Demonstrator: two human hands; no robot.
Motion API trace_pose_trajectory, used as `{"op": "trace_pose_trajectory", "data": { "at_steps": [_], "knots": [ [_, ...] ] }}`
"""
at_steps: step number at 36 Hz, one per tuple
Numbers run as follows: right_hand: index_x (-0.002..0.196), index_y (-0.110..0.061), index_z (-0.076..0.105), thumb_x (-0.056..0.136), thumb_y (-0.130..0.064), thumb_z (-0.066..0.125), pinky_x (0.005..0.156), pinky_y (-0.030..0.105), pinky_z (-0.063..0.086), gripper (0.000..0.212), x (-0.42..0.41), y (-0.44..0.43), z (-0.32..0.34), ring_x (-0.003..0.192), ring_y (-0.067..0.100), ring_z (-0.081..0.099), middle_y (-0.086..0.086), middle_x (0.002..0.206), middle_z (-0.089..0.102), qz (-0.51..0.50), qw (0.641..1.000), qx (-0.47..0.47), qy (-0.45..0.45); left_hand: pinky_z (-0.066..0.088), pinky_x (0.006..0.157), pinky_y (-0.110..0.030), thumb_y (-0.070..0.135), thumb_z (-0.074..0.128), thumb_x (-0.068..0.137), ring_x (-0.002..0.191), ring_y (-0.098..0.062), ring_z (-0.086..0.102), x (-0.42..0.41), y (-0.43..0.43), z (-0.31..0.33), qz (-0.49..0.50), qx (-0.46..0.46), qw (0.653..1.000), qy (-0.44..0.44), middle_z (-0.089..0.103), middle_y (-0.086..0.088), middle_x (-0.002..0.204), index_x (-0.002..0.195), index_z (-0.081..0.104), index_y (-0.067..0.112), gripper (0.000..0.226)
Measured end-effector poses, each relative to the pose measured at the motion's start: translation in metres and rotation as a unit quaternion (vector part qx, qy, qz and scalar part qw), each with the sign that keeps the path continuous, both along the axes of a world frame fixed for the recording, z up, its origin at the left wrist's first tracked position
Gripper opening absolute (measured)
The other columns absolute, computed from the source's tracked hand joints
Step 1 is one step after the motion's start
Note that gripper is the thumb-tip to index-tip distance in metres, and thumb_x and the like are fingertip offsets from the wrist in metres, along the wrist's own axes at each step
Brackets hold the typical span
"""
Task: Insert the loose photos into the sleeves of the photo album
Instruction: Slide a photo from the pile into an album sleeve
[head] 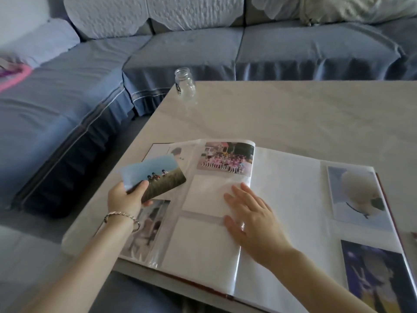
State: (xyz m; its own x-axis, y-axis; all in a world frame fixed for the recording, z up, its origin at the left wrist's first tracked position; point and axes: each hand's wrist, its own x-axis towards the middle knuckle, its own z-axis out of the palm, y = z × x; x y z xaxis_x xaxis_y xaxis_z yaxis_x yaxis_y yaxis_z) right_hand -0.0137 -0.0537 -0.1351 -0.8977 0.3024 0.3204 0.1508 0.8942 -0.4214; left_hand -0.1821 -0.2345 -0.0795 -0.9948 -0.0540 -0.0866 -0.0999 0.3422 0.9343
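Note:
The photo album (291, 199) lies open on the table, its plastic sleeve pages spread left and right. My left hand (126, 197) grips a loose photo (155, 175) of people under a blue sky, held just above the album's left page. My right hand (252, 218) lies flat with straight fingers on the middle page, over two empty sleeves (203, 195). A group photo (225, 158) fills the sleeve above them. Two photos (354, 195) sit in sleeves on the right page.
A small clear glass jar (185, 83) stands at the far left corner of the pale marble table (304, 114). A blue-covered sofa (67, 105) wraps around the table's left and far sides. A pink item (13, 75) lies on the sofa at far left.

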Motion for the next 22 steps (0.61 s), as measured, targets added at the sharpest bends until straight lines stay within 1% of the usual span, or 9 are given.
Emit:
{"op": "trace_pose_trajectory", "data": {
  "at_steps": [3, 7, 10, 12, 14, 16, 17, 19, 22],
  "knots": [
    [0.119, -0.017, 0.064, 0.097, -0.053, 0.014, 0.099, 0.041, 0.032, 0.066, 0.001, 0.001, 0.001, 0.125, 0.022, 0.049, 0.003, 0.129, 0.059, 0.003, 1.0, 0.002, -0.008, 0.047, 0.038, -0.015, 0.004, 0.063, 0.087, 0.069, -0.022, 0.059, -0.002, 0.001, -0.004, -0.047, 0.002, 0.998, -0.032, 0.059, -0.011, 0.086, 0.097, 0.055, 0.002, 0.013],
    [0.119, -0.018, 0.064, 0.097, -0.053, 0.014, 0.1, 0.041, 0.031, 0.065, -0.001, 0.001, 0.001, 0.128, 0.016, 0.04, 0.002, 0.129, 0.058, 0.002, 1.0, 0.002, -0.002, 0.051, 0.041, -0.02, 0.004, 0.064, 0.086, 0.083, -0.023, 0.058, -0.008, -0.004, -0.008, -0.106, -0.011, 0.988, -0.115, 0.059, -0.01, 0.092, 0.096, 0.056, 0.006, 0.013],
    [0.121, -0.017, 0.063, 0.097, -0.052, 0.018, 0.1, 0.044, 0.029, 0.062, -0.001, 0.002, 0.001, 0.128, 0.014, 0.034, 0.003, 0.13, 0.058, 0.005, 1.0, 0.008, 0.0, 0.054, 0.045, -0.022, 0.004, 0.063, 0.086, 0.086, -0.022, 0.058, -0.014, -0.009, -0.004, -0.152, -0.033, 0.975, -0.159, 0.06, -0.01, 0.094, 0.095, 0.058, 0.006, 0.011],
    [0.122, -0.017, 0.062, 0.097, -0.05, 0.023, 0.1, 0.047, 0.028, 0.058, -0.001, 0.003, -0.001, 0.13, 0.015, 0.032, 0.004, 0.131, 0.057, 0.01, 1.0, 0.006, 0.005, 0.056, 0.05, -0.024, 0.006, 0.063, 0.086, 0.088, -0.022, 0.059, -0.019, -0.013, 0.001, -0.193, -0.077, 0.961, -0.18, 0.06, -0.011, 0.097, 0.097, 0.058, 0.007, 0.012],
    [0.125, -0.016, 0.06, 0.097, -0.051, 0.019, 0.105, 0.041, 0.028, 0.06, 0.0, 0.003, -0.003, 0.131, 0.015, 0.03, 0.005, 0.134, 0.055, 0.02, 1.0, -0.014, 0.011, 0.058, 0.055, -0.027, 0.01, 0.064, 0.086, 0.093, -0.026, 0.061, -0.025, -0.016, 0.005, -0.222, -0.121, 0.947, -0.199, 0.061, -0.013, 0.101, 0.103, 0.057, 0.007, 0.019],
    [0.127, -0.016, 0.059, 0.097, -0.052, 0.017, 0.111, 0.027, 0.023, 0.062, 0.0, 0.003, -0.004, 0.133, 0.015, 0.029, 0.005, 0.136, 0.052, 0.032, 0.999, -0.039, 0.02, 0.059, 0.056, -0.028, 0.012, 0.065, 0.086, 0.094, -0.027, 0.063, -0.028, -0.015, 0.008, -0.243, -0.145, 0.937, -0.206, 0.062, -0.013, 0.103, 0.108, 0.057, 0.007, 0.024],
    [0.127, -0.016, 0.058, 0.097, -0.052, 0.018, 0.111, 0.025, 0.02, 0.062, 0.0, 0.003, -0.005, 0.134, 0.015, 0.028, 0.005, 0.137, 0.051, 0.036, 0.998, -0.045, 0.022, 0.058, 0.056, -0.028, 0.012, 0.065, 0.086, 0.094, -0.027, 0.063, -0.029, -0.012, 0.009, -0.253, -0.149, 0.934, -0.203, 0.063, -0.013, 0.103, 0.108, 0.057, 0.007, 0.024],
    [0.128, -0.016, 0.057, 0.097, -0.052, 0.019, 0.11, 0.024, 0.016, 0.061, 0.0, 0.004, -0.005, 0.135, 0.015, 0.028, 0.005, 0.137, 0.051, 0.038, 0.998, -0.051, 0.023, 0.057, 0.055, -0.026, 0.014, 0.064, 0.087, 0.094, -0.024, 0.062, -0.029, -0.004, 0.011, -0.271, -0.15, 0.931, -0.193, 0.063, -0.011, 0.105, 0.108, 0.057, 0.011, 0.022],
    [0.129, -0.016, 0.056, 0.097, -0.053, 0.018, 0.111, 0.028, 0.022, 0.061, 0.0, 0.005, -0.006, 0.135, 0.015, 0.027, 0.004, 0.138, 0.05, 0.04, 0.998, -0.047, 0.015, 0.055, 0.052, -0.022, 0.021, 0.061, 0.089, 0.088, -0.017, 0.062, -0.023, 0.015, 0.014, -0.309, -0.149, 0.922, -0.183, 0.063, -0.01, 0.105, 0.105, 0.057, 0.014, 0.018]
  ]
}}
